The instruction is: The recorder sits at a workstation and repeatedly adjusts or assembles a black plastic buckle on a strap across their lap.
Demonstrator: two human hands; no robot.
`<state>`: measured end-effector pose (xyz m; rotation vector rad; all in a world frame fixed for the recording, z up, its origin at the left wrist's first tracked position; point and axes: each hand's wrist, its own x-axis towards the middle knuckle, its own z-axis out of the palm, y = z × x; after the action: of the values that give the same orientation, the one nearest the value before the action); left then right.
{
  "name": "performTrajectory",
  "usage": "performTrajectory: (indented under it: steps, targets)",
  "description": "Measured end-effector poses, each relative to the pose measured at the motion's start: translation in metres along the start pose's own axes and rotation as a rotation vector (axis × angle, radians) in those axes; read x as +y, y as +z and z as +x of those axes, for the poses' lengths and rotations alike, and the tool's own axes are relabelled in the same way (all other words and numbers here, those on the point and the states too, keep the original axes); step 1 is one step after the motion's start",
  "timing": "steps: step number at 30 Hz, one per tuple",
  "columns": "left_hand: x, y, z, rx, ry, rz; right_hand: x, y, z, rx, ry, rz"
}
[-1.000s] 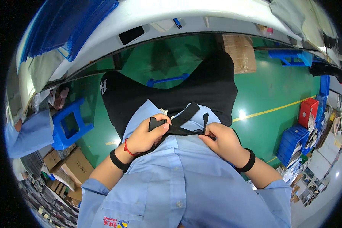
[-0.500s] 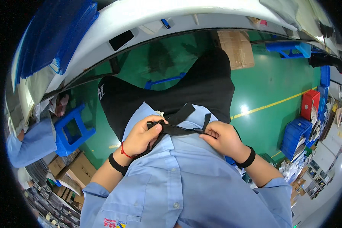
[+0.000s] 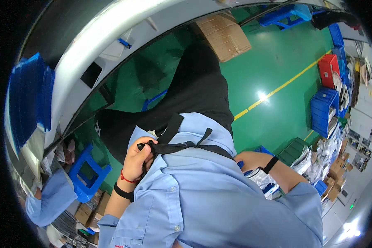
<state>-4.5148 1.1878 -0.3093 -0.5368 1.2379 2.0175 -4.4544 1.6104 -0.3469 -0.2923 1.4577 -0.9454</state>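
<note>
A black fabric strap (image 3: 174,147) runs across the waist of the light blue shirt (image 3: 202,182) and round toward the right side. Near its left end my left hand (image 3: 137,159) is closed, thumb on top, pinching the bunched strap. A short loose end (image 3: 205,136) stands up from the strap's middle, and a wider black flap lies beyond it over the shirt hem. At the right hip my right hand (image 3: 252,160) touches or nearly touches the shirt's side, its fingers mostly hidden. Black trousers (image 3: 165,109) cover my bent legs.
A white table (image 3: 84,49) curves across the front, with a phone (image 3: 91,75) and blue sheets (image 3: 29,99) on it. A cardboard box (image 3: 223,36) sits on the green floor. Blue stools (image 3: 89,173) and crates (image 3: 324,111) stand around. Another person's sleeve (image 3: 51,196) shows at left.
My right hand has left the strap's front and moved back to the right hip. My left hand still holds the strap. The view has turned toward the right.
</note>
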Motion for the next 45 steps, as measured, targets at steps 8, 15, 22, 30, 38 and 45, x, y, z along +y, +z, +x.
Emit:
performTrajectory:
  steps: [8, 15, 22, 30, 38, 45]
  targets:
    - [0.010, 0.007, -0.001, 0.030, 0.006, -0.001, 0.023, 0.043, -0.020, 0.070, 0.040, 0.256]
    - [-0.001, -0.006, -0.019, 0.074, 0.106, 0.080, -0.019, 0.027, -0.082, 0.063, 0.025, 0.743]
    - [0.004, 0.000, -0.017, 0.073, 0.153, 0.142, -0.025, 0.029, -0.076, 0.421, -0.003, 0.861]
    - [-0.008, -0.002, -0.011, 0.063, 0.242, 0.332, -0.096, -0.010, -0.046, 0.550, -0.315, 1.059]
    - [0.008, 0.012, -0.009, 0.130, 0.078, 0.109, -0.159, -0.030, 0.007, 0.275, -0.258, 0.481]
    - [0.001, 0.006, -0.019, 0.142, 0.147, -0.076, -0.200, -0.031, 0.045, 0.438, -0.178, 0.083]
